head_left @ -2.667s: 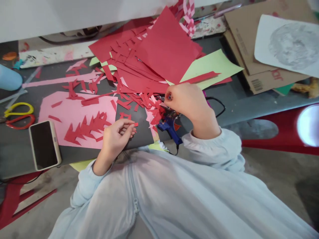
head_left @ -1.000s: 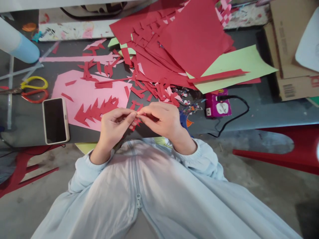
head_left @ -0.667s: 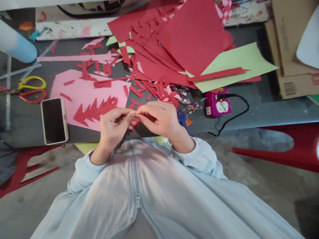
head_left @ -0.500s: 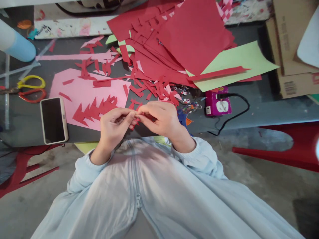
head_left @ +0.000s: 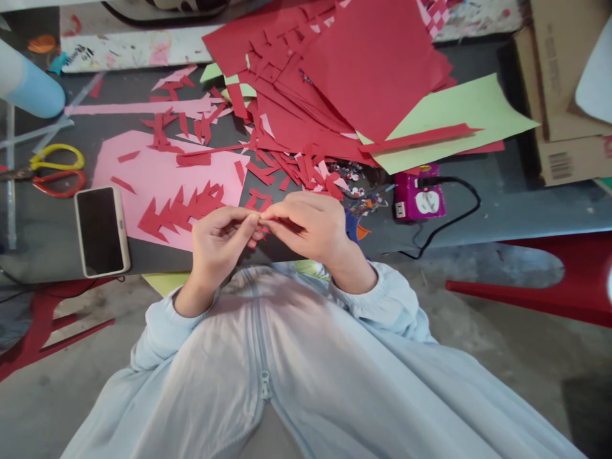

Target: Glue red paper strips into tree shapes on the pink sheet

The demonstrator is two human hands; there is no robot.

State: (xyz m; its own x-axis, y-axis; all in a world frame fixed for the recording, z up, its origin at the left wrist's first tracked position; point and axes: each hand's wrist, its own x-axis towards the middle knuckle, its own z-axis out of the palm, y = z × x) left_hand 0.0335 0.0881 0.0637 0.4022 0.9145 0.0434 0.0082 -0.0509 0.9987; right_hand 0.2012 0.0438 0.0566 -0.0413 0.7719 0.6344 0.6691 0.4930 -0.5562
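My left hand (head_left: 218, 242) and my right hand (head_left: 310, 226) meet fingertip to fingertip above the table's near edge. Both are pinched closed around something tiny between the thumbs and forefingers, too small to name. Beside my left hand, a pink paper sheet (head_left: 157, 167) lies flat, bearing a jagged red paper cutout (head_left: 179, 212). Red paper scraps (head_left: 259, 199) show just beyond my fingertips. To the right of my right hand is a small blue and orange piece (head_left: 354, 227), partly hidden by the wrist.
At left lie a phone (head_left: 101, 231), scissors (head_left: 60, 171) and a blue-white bottle (head_left: 31, 83). Red paper sheets (head_left: 368, 64) and a light green sheet (head_left: 459, 121) are stacked behind. A purple box (head_left: 418, 197) with a black cable and cardboard (head_left: 564, 70) stand right. Red stools (head_left: 578, 280) flank the table.
My hands keep the same pinch at almost the same place. The view has shifted very slightly; nothing on the table has visibly been moved.
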